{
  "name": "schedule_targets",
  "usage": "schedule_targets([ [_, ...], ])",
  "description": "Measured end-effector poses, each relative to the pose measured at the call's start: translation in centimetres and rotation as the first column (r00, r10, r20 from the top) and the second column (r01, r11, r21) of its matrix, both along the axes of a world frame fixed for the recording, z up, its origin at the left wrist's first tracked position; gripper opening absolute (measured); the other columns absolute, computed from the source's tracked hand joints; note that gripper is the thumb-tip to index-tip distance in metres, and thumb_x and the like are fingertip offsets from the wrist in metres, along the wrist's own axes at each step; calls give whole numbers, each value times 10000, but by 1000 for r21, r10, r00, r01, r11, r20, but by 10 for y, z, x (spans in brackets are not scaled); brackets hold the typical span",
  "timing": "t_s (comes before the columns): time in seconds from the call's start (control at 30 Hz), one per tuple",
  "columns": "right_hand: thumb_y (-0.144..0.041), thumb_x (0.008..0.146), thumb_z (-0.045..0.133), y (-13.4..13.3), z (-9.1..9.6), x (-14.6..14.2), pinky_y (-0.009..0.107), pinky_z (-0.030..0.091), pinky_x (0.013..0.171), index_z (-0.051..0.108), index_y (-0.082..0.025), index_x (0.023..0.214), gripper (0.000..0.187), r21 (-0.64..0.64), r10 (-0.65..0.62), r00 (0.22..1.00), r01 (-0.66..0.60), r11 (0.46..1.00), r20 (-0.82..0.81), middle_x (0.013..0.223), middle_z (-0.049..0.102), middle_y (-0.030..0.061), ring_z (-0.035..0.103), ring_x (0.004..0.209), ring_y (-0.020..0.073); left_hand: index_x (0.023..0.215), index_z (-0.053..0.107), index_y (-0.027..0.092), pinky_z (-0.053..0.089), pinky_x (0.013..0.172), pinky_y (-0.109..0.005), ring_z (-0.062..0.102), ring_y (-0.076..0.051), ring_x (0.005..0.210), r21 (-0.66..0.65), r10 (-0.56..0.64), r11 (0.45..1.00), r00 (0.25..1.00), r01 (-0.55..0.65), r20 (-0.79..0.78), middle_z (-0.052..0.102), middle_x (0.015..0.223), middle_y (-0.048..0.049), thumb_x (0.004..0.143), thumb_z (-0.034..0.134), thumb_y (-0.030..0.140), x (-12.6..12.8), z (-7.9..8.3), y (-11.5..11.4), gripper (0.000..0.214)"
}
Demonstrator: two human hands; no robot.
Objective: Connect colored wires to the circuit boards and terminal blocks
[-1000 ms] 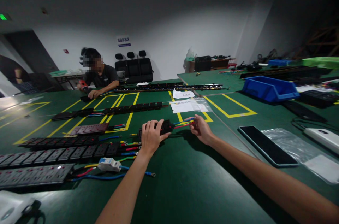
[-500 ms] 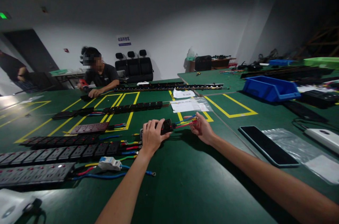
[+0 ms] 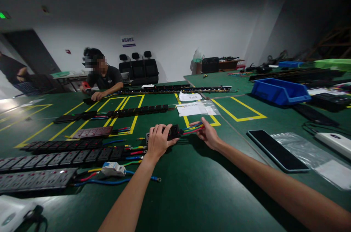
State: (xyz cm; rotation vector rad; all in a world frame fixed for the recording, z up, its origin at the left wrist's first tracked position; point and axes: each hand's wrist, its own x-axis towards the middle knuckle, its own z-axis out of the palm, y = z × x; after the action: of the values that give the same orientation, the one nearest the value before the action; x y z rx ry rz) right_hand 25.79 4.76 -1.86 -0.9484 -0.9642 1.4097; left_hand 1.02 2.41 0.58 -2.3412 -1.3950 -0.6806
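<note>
My left hand is wrapped round a black socket block, holding it just above the green table. Blue, yellow and red wires come out of the block's right end. Their free ends are pinched in the fingers of my right hand. Left of my hands lie several rows of black socket strips with coloured wire tails. A white circuit breaker sits among the wires of the nearest strip.
A phone lies on the right by a clear plastic bag. Behind it stands a blue bin. White paper sheets lie beyond my hands. Across the table a co-worker holds a red tool.
My right hand's fingers have shifted slightly along the wires, and the block has moved a little to the right. The co-worker stays in about the same place.
</note>
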Motion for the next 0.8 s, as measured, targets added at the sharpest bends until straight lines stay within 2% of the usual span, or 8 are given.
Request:
schedule_targets([
  [0.2,-665,824,601,-4,-3,-4,211,232,385,752,-146,780,543,149,-142,975,117,982,172,504,486,3,393,464,105,1275,601,182,404,852,-413,556,-273,990,-2,-1,1000,999,1,-51,633,1082,-104,887,601,627,-2,0,0,589],
  [0.33,-627,898,514,-7,-3,-5,255,324,453,762,-166,741,546,295,-272,883,162,942,383,501,529,27,452,481,143,1273,604,185,398,833,-405,552,-271,984,-19,-18,1000,997,16,-79,631,1072,-102,890,601,622,-4,-1,1,580],
  [0.43,-585,959,414,-7,-5,-3,289,403,547,775,-192,766,567,430,-383,742,141,892,550,541,597,44,536,526,180,1278,606,194,391,825,-399,551,-272,989,-35,-25,999,995,22,-97,630,1071,-100,881,614,623,-3,-1,1,585],
  [0.53,-497,1012,312,-8,-7,-1,316,460,690,785,-216,855,572,505,-446,559,56,861,699,704,708,68,652,693,225,1280,609,206,386,826,-395,552,-272,1000,-60,-23,998,994,16,-111,632,1079,-95,865,640,621,-2,-1,1,588],
  [0.6,-441,1033,259,-10,-6,-1,320,468,760,784,-217,918,582,497,-451,424,3,868,785,810,750,80,692,810,240,1286,607,215,382,833,-397,552,-273,1008,-75,-24,997,992,15,-122,635,1086,-91,859,648,622,-1,0,1,591],
  [0.7,-390,1049,234,-11,-4,-2,303,467,773,780,-215,953,582,441,-422,236,-31,897,875,906,774,86,711,886,240,1289,606,220,378,845,-401,552,-274,1017,-87,-32,996,990,20,-134,640,1098,-89,864,645,617,-1,0,1,583],
  [0.8,-371,1056,245,-12,-2,-3,280,460,749,776,-217,949,564,408,-401,124,-41,912,908,947,780,85,717,894,228,1293,603,215,381,848,-402,555,-273,1020,-92,-34,996,990,21,-137,643,1104,-90,869,648,604,-1,0,1,576],
])
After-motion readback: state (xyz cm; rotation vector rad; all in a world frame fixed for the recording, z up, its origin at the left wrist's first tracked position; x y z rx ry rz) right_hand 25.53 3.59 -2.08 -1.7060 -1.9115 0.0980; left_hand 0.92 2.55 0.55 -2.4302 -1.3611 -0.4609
